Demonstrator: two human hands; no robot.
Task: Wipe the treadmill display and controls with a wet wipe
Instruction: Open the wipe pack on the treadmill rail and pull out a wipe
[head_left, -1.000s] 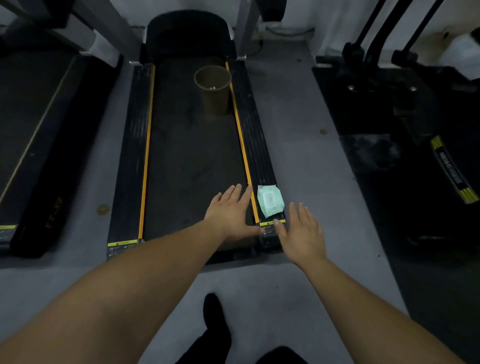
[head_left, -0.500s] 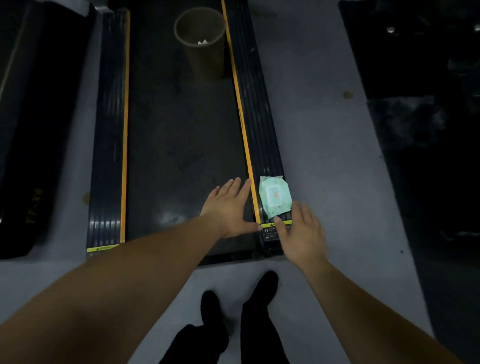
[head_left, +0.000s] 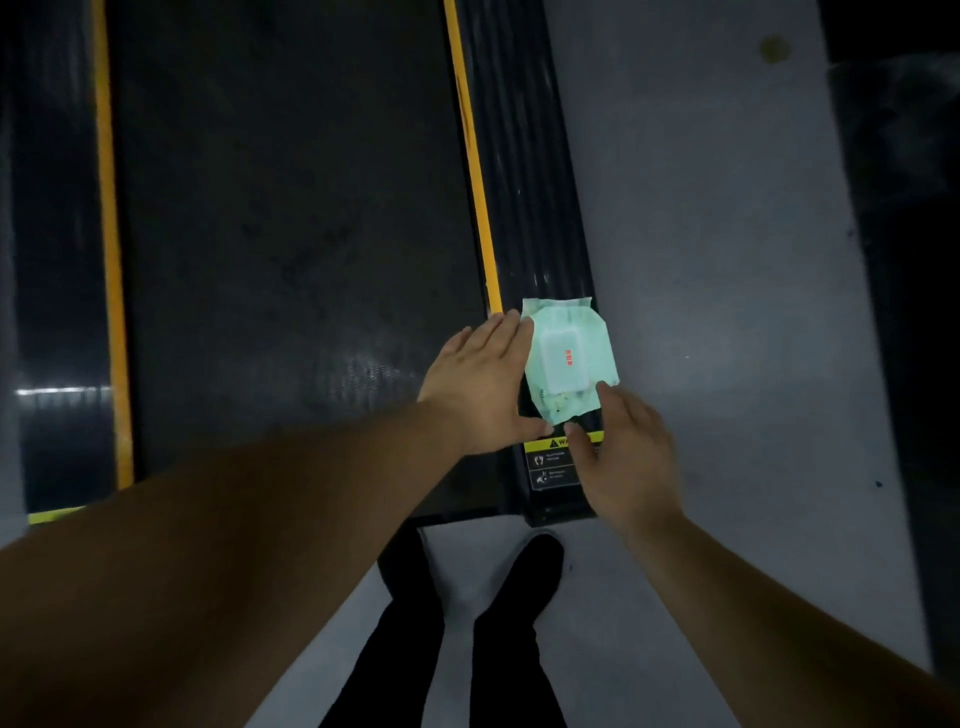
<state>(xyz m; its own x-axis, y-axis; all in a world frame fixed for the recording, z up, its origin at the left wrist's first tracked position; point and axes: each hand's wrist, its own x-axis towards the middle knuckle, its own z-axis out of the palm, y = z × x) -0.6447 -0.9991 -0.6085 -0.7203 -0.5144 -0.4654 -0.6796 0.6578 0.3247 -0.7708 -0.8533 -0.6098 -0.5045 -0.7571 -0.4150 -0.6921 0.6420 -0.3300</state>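
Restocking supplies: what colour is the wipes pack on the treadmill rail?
Pale mint green wipes pack, white lid flap; head view.

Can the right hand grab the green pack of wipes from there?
Probably yes. The right hand is open just below the wipes pack, its fingertips at the pack's near edge, with nothing between them. The left hand lies flat beside the pack, not over it.

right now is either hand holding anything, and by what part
Nothing is held. The wet wipe pack lies on the treadmill's right side rail; the left hand and right hand flank it with straight fingers, neither curled round it.
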